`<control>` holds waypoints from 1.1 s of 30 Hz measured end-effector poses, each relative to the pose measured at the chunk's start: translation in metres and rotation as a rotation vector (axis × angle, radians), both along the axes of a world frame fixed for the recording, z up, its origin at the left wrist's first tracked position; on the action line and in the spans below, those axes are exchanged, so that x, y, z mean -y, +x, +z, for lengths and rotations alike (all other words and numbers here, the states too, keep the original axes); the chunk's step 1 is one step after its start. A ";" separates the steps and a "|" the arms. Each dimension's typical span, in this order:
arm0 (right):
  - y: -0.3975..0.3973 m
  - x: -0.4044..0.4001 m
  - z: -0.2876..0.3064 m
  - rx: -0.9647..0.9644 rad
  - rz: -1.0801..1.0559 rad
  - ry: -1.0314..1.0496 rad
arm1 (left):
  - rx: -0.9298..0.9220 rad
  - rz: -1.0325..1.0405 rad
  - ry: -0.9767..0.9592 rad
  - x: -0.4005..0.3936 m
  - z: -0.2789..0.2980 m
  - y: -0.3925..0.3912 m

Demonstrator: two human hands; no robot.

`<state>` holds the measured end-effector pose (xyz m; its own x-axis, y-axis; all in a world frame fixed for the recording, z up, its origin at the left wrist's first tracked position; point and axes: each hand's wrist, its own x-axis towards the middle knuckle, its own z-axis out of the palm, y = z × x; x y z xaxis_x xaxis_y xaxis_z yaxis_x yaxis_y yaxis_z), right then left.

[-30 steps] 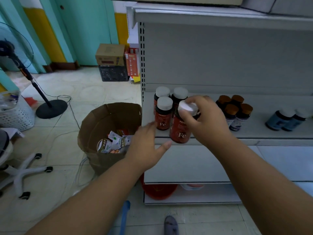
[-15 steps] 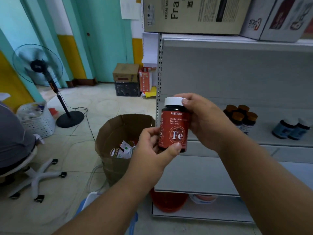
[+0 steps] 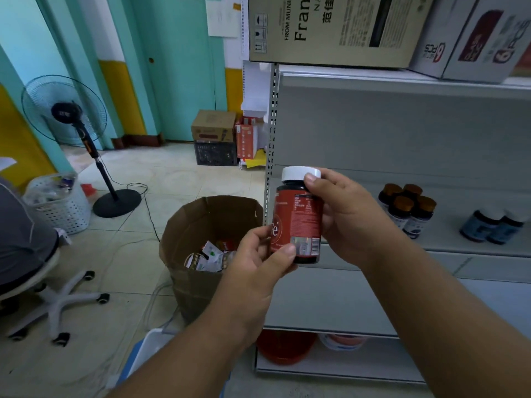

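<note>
Before the grey shelf (image 3: 448, 246), the left hand (image 3: 258, 262) grips the red bottle (image 3: 298, 222) at its base and the right hand (image 3: 347, 216) near its cap. It looks mid-inspection, with placing likely still to do.

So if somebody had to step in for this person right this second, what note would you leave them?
Left hand: grips the bottom of the red bottle, thumb across the label.
Right hand: holds the bottle's top end.
Red bottle: upright, in the air in front of the shelf, barcode side towards the camera.
Nearby: brown-capped bottles and blue bottles stand on the shelf. An open paper bag of packets sits on the floor to the left.
Done: the bottle is in hand, off the shelf.
Left: probably finish checking the label, then set it down. I cannot tell where.
</note>
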<state>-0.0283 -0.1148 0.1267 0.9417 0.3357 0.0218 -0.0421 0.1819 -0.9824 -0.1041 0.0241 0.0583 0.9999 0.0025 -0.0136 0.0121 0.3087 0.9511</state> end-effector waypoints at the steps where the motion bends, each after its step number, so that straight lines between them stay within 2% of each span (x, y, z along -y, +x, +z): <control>1: 0.000 0.000 0.001 0.016 0.001 -0.021 | -0.005 -0.014 0.001 0.001 0.000 0.000; 5: -0.001 -0.001 0.001 0.010 0.064 -0.101 | -0.015 -0.019 -0.101 0.000 -0.001 0.001; 9: 0.000 -0.001 -0.001 -0.029 0.108 -0.036 | -0.020 -0.058 -0.268 -0.009 -0.003 -0.003; 15: -0.005 -0.007 0.001 0.034 0.075 -0.070 | -0.002 -0.089 -0.240 -0.006 -0.001 -0.008; 20: -0.007 -0.001 0.004 -0.016 0.147 -0.016 | -0.076 -0.133 -0.486 -0.004 0.002 -0.010; 23: -0.008 0.001 0.004 -0.018 0.159 -0.020 | -0.121 -0.160 -0.526 -0.005 0.002 -0.015; 27: -0.011 -0.002 0.009 -0.040 0.121 -0.123 | -0.216 -0.159 -0.540 -0.005 0.000 -0.020; 33: -0.014 -0.012 0.015 0.003 -0.051 -0.247 | -0.182 -0.093 -0.512 0.002 -0.002 -0.018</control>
